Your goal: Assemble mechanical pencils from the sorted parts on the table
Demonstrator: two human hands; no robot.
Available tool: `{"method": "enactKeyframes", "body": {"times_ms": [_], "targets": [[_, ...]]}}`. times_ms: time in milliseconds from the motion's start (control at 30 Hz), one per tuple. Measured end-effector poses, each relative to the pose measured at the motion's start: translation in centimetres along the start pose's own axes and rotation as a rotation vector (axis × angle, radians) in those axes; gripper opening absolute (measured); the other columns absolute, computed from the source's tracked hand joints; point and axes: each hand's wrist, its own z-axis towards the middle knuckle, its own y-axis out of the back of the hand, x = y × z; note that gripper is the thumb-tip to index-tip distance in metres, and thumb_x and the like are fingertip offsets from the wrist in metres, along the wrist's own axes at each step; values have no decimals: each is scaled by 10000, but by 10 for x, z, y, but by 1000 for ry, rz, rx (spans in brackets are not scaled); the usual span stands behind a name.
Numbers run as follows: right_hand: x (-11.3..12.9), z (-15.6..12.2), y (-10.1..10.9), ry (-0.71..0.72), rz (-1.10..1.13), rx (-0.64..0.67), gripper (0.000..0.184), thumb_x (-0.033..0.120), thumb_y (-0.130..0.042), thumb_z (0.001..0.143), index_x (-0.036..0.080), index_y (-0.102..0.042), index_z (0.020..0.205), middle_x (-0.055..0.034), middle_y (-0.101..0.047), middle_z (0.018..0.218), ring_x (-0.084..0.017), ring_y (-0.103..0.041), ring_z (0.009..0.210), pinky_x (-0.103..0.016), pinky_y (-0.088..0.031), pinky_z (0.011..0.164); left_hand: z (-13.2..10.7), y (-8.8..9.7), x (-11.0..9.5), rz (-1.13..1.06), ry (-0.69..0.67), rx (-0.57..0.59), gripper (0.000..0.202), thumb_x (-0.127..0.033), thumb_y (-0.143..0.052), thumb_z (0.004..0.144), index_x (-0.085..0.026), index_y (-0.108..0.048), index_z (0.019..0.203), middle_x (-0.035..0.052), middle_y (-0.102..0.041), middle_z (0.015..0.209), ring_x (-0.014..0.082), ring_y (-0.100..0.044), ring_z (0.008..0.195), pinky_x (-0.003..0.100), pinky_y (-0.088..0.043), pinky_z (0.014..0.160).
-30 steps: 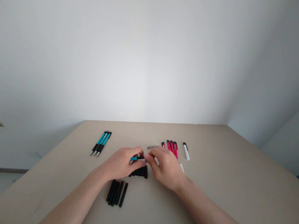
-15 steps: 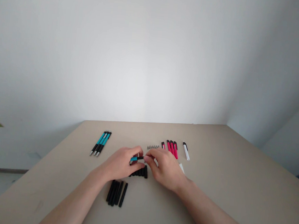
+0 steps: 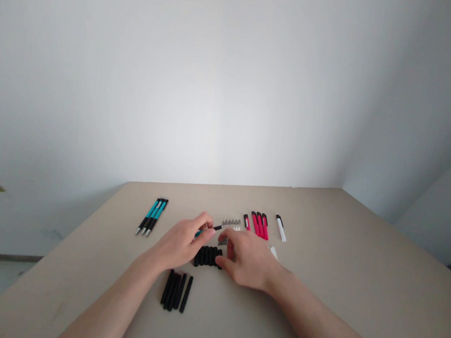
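My left hand [image 3: 181, 244] pinches a teal pen part with a black tip [image 3: 211, 228], held just above the table [image 3: 338, 278]. My right hand [image 3: 247, 256] is lowered beside it, fingers bent and apart. Its thumb lies at the right end of a row of short black sleeves [image 3: 207, 256], and its fingertips are over small pale parts that I cannot make out. I see nothing held in the right hand.
Three teal pens [image 3: 152, 216] lie at the back left. Several long black tubes [image 3: 176, 291] lie near my left wrist. A row of small silver tips [image 3: 231, 223], pink pen parts [image 3: 259, 224] and a white pen part [image 3: 281, 229] lie behind my hands.
My right hand has let go of the teal part and dropped to the table by the black sleeves. My left hand has lifted the part slightly away from me.
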Motion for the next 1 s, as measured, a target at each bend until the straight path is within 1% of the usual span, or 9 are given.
{"method": "enactKeyframes", "body": {"times_ms": [133, 300, 367, 500, 633, 733, 800, 933, 1000], "targets": [[-3, -1, -4, 34, -47, 25, 321, 340, -672, 692, 198, -645, 980, -43, -672, 768, -201, -582, 696, -276, -337, 587, 0, 0, 1, -5, 5, 3, 233, -379, -310, 970, -212, -462, 910, -51, -509, 661, 127, -489, 606, 234, -336, 589], [-4, -2, -5, 56, -68, 32, 300, 333, -687, 675, 206, -658, 946, -47, -665, 787, -196, -578, 692, -277, -343, 593, 1, -2, 6, 13, 4, 0, 321, -376, -253, 984, -207, -460, 805, -48, -483, 620, 126, -485, 585, 240, -344, 594], [-4, -2, -4, 55, -76, 36, 296, 333, -692, 668, 207, -661, 933, -45, -663, 774, -202, -580, 694, -280, -344, 595, 1, -2, 6, 5, 9, -5, 304, -386, -280, 977, -206, -464, 816, -42, -505, 647, 128, -498, 607, 240, -350, 599], [-3, -1, -4, 40, -92, 36, 285, 335, -690, 668, 205, -665, 920, -47, -659, 761, -210, -583, 702, -283, -338, 590, 1, -1, 4, -18, 7, -7, 207, -400, -408, 936, -208, -481, 912, -31, -563, 759, 127, -520, 669, 233, -361, 619], [-3, -1, -4, 30, -87, 36, 287, 338, -694, 672, 199, -662, 921, -46, -654, 761, -196, -573, 680, -273, -322, 573, 1, -1, 3, 1, -35, 2, 259, -372, -337, 963, -201, -510, 875, -23, -563, 745, 131, -524, 694, 237, -363, 654], [-3, -1, -3, 28, -44, 7, 279, 335, -694, 686, 201, -642, 925, -33, -648, 754, -185, -568, 682, -262, -323, 571, 1, -1, 3, 11, -35, 9, 330, -375, -290, 975, -195, -496, 790, -31, -516, 673, 125, -492, 641, 230, -343, 611], [-2, -1, -1, 32, -1, -22, 258, 335, -695, 696, 200, -623, 904, -22, -642, 750, -177, -567, 695, -257, -330, 578, 1, 0, 3, 11, -29, 12, 344, -371, -281, 978, -195, -487, 767, -36, -500, 651, 122, -479, 622, 230, -335, 597], [1, -1, 2, 33, 67, -94, 214, 309, -692, 710, 189, -589, 854, -8, -635, 770, -148, -550, 670, -249, -334, 575, 1, 1, 2, -4, -31, -21, 244, -378, -367, 953, -198, -508, 869, -28, -565, 745, 126, -512, 676, 234, -353, 635], [2, 0, 3, 29, 88, -137, 217, 298, -690, 715, 186, -584, 869, -6, -638, 784, -141, -541, 654, -249, -336, 570, 1, 1, 1, 0, -33, -37, 243, -384, -375, 947, -198, -508, 865, -29, -564, 746, 126, -509, 676, 234, -353, 635]]}}
